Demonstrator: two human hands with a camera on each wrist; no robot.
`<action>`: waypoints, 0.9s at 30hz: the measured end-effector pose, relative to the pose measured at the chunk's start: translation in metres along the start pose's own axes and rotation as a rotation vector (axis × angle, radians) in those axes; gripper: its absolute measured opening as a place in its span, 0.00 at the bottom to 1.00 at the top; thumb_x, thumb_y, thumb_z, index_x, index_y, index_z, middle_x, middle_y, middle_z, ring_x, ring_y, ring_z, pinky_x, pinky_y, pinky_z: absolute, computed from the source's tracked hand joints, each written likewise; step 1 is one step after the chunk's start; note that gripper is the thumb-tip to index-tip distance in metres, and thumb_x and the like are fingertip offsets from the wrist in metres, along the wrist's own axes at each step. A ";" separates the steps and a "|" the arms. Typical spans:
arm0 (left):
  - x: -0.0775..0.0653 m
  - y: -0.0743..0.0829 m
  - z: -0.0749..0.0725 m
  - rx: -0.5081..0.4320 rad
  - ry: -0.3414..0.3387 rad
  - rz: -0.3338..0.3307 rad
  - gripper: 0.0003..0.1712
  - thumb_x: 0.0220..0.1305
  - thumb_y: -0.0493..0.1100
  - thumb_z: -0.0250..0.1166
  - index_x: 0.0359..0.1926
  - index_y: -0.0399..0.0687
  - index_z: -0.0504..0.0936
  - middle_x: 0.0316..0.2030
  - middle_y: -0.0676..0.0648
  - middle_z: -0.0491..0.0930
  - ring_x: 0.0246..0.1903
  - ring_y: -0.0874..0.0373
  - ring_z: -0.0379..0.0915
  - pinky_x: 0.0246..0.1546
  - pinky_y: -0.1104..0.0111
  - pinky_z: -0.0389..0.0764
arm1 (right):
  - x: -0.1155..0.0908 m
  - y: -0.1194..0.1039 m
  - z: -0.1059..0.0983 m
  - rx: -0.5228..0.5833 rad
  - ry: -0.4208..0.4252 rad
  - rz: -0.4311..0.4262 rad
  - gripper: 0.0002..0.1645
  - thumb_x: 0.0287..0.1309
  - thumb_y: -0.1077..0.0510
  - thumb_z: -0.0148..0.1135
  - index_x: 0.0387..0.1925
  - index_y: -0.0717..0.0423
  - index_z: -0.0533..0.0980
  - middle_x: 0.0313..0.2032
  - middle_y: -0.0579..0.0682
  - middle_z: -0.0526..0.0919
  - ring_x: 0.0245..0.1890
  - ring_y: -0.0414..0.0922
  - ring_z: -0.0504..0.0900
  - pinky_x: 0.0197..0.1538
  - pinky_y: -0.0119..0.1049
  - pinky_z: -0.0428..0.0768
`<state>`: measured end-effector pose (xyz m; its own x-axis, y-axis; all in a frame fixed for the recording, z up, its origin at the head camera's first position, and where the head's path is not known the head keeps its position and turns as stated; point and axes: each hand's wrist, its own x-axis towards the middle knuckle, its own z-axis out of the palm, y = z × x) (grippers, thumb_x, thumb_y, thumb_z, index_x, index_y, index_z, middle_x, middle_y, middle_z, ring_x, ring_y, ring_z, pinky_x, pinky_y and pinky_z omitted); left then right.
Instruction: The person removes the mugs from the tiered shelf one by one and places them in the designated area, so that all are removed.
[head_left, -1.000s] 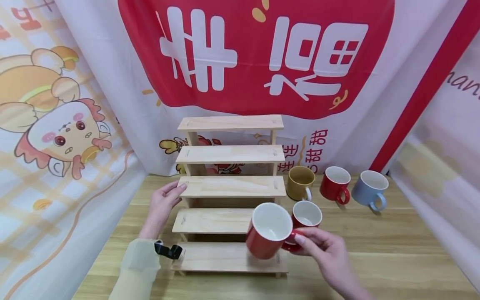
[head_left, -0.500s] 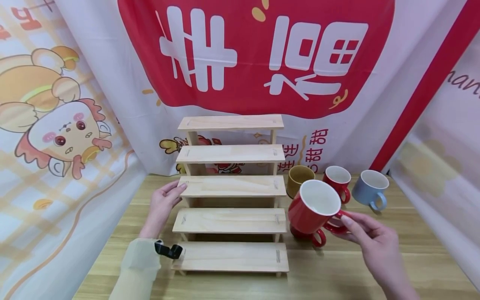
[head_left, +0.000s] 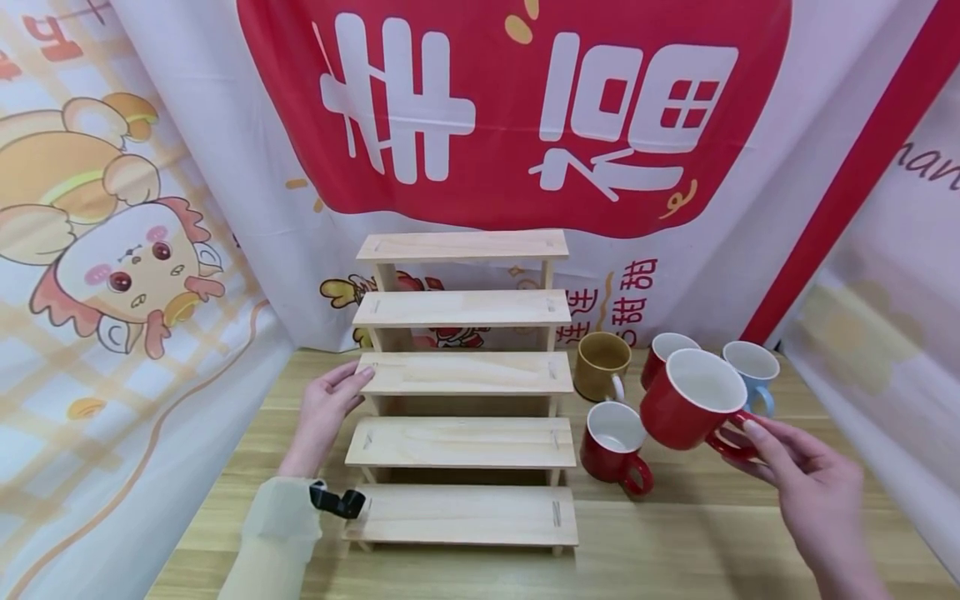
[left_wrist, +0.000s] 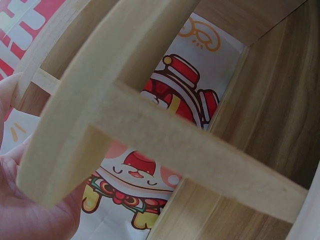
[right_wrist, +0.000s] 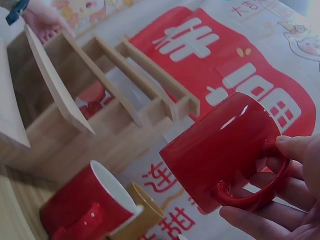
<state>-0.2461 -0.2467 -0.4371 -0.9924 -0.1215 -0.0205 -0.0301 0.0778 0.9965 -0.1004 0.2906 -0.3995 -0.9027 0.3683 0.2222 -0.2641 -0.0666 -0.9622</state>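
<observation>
My right hand (head_left: 813, 483) holds a red mug (head_left: 686, 404) with a white inside by its handle, thumb on top and fingers through or under the loop. The mug is lifted and tilted, overlapping the mugs behind it in the head view; the right wrist view shows its glossy red side. My left hand (head_left: 330, 408) grips the left end of the middle step of a wooden stepped shelf (head_left: 463, 372), thumb on top. In the left wrist view, that hand (left_wrist: 37, 212) wraps the board's end. Another red mug (head_left: 603, 462) stands on the table just right of the shelf.
A mustard mug (head_left: 592, 379) with a white handle, a red mug (head_left: 655, 364) and a light blue mug (head_left: 752, 364) stand at the back right of the wooden table (head_left: 675, 542). Printed cloths (head_left: 652, 283) hang behind and on both sides.
My right hand has carried the red mug rightward, from over the lower steps past the standing red mug to in front of the back row. My left hand stays on the shelf.
</observation>
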 end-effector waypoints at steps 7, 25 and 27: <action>0.001 -0.001 -0.001 0.001 -0.007 -0.002 0.36 0.71 0.53 0.67 0.70 0.37 0.71 0.66 0.38 0.73 0.56 0.64 0.75 0.55 0.72 0.78 | 0.009 0.007 -0.023 0.078 0.057 0.038 0.14 0.65 0.67 0.67 0.51 0.67 0.83 0.41 0.52 0.89 0.37 0.46 0.89 0.37 0.41 0.85; -0.001 0.000 0.000 -0.003 -0.001 0.007 0.37 0.70 0.53 0.68 0.70 0.36 0.71 0.65 0.37 0.74 0.54 0.65 0.76 0.54 0.73 0.79 | 0.004 0.073 -0.049 -0.087 0.136 0.149 0.09 0.66 0.60 0.69 0.47 0.57 0.87 0.36 0.42 0.90 0.35 0.38 0.88 0.34 0.34 0.86; -0.001 0.001 0.000 -0.004 0.000 0.007 0.37 0.70 0.53 0.68 0.70 0.36 0.71 0.65 0.36 0.73 0.54 0.65 0.76 0.53 0.73 0.79 | 0.003 0.080 -0.047 -0.111 0.139 0.156 0.10 0.66 0.59 0.69 0.47 0.57 0.86 0.35 0.41 0.90 0.35 0.37 0.88 0.35 0.33 0.86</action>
<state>-0.2451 -0.2463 -0.4364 -0.9926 -0.1208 -0.0136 -0.0228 0.0750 0.9969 -0.1076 0.3300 -0.4830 -0.8722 0.4863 0.0530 -0.0791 -0.0334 -0.9963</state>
